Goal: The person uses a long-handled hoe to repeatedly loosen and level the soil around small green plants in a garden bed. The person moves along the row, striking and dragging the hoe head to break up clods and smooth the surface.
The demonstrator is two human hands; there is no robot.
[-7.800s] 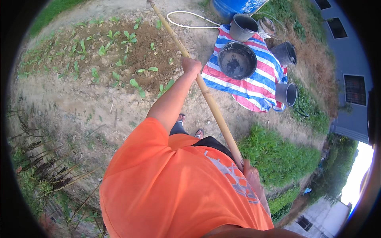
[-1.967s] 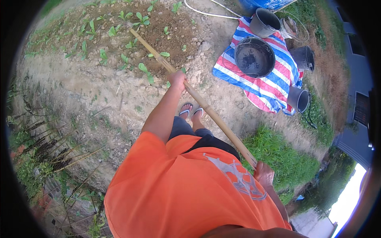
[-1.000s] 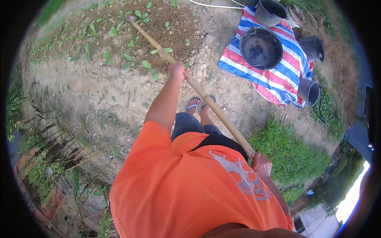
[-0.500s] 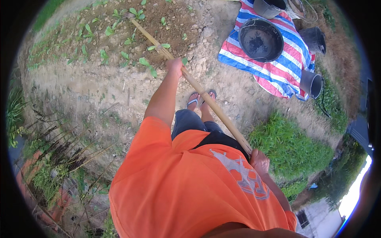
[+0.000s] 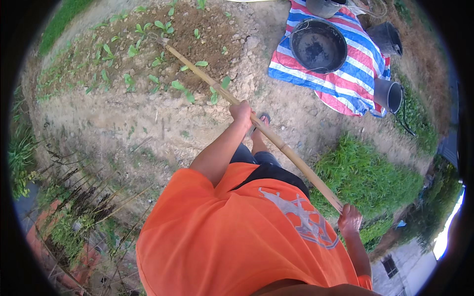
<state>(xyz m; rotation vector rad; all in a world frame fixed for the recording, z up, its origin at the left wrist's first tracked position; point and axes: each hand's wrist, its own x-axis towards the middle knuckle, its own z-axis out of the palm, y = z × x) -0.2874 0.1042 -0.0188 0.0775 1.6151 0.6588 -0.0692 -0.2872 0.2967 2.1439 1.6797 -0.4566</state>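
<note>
A long bamboo-handled tool [image 5: 284,144] slants across in front of me, from the planted soil at the upper left down to my right side. Its small greyish head rests among the seedlings, too small to make out its kind. My left hand [image 5: 241,113] is wrapped round the middle of the handle. Gripping the butt end, my right hand [image 5: 350,219] is beside my right hip. Leafy green seedlings [image 5: 183,91] stand in the brown soil [image 5: 210,37] around the far part of the handle.
A striped tarp [image 5: 358,64] at the upper right bears a wide black tub [image 5: 318,47]. Dark buckets [image 5: 388,94] lie along its edge. Dense green plants [image 5: 365,175] grow on my right. Dry stalks [image 5: 94,197] stand at the lower left.
Both hands have moved toward the lower right, drawing the handle back with them. The tool's head has shifted slightly down in view. My left foot is now hidden behind the left hand and forearm.
</note>
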